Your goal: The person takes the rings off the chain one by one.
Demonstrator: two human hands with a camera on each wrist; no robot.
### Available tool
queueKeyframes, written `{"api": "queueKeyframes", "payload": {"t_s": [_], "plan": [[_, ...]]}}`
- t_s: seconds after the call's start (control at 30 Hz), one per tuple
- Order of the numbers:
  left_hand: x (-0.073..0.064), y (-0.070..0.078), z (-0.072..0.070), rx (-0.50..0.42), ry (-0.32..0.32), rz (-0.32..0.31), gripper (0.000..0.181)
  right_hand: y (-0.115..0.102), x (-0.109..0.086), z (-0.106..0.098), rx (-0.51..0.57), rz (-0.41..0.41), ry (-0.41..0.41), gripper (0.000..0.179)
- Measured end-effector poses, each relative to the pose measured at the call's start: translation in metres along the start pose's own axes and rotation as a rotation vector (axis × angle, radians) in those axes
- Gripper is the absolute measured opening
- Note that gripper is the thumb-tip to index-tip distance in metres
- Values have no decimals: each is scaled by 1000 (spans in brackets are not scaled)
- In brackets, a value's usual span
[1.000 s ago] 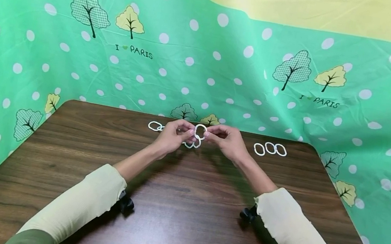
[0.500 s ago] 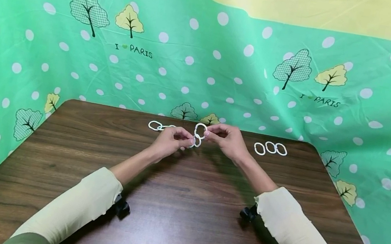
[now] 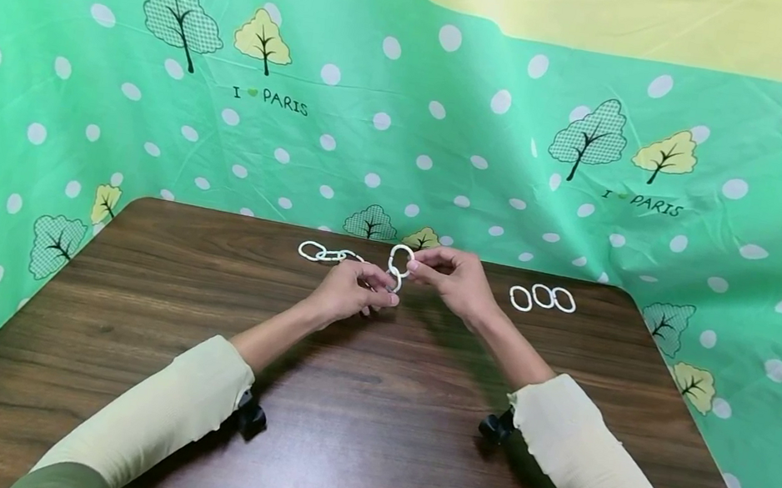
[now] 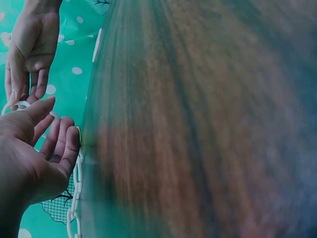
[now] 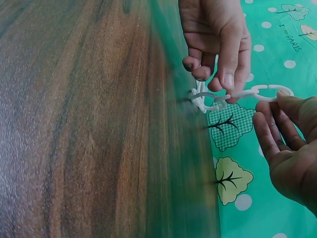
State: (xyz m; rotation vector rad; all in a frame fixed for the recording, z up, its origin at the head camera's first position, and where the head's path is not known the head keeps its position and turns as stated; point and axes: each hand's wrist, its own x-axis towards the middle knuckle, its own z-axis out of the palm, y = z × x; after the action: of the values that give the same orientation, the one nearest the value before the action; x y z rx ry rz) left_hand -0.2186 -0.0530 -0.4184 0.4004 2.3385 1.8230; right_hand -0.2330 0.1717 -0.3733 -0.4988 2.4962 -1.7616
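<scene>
My right hand (image 3: 457,283) pinches a white oval chain link (image 3: 403,247) between thumb and fingertips at the table's far side. In the right wrist view this raised link (image 5: 270,99) shows a small gap in its rim and joins more links below. My left hand (image 3: 347,292) is right beside the chain, its thumb and forefinger apart around the lower hanging link (image 3: 396,281). The left wrist view shows the left hand (image 4: 39,153) with its fingers loosely bent and the thumb spread from them. The rest of the white chain (image 3: 332,255) trails left along the table, partly hidden behind that hand.
Three loose white links (image 3: 542,296) lie on the dark wooden table (image 3: 366,409) to the right of my hands. Behind the table's far edge hangs a green dotted cloth (image 3: 375,149) with tree prints.
My left hand has drawn down and back from the raised link, and its thumb and forefinger have parted. More of the chain shows at left. The right hand keeps its pinch nearly unmoved.
</scene>
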Motion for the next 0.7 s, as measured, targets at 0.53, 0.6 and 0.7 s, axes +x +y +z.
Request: {"api": "queueKeyframes", "payload": {"t_s": [0.53,0.6,0.7], "plan": [[-2,0,-3,-10,83,25,16,1,0,0,-15,-5,8,23],[-2,0,-4,-9,94,31,15,2,0,-1,-30,-15,6,24],[-2,0,-5,-7,107,37,15,3,0,-1,-51,-32,1,26]]}}
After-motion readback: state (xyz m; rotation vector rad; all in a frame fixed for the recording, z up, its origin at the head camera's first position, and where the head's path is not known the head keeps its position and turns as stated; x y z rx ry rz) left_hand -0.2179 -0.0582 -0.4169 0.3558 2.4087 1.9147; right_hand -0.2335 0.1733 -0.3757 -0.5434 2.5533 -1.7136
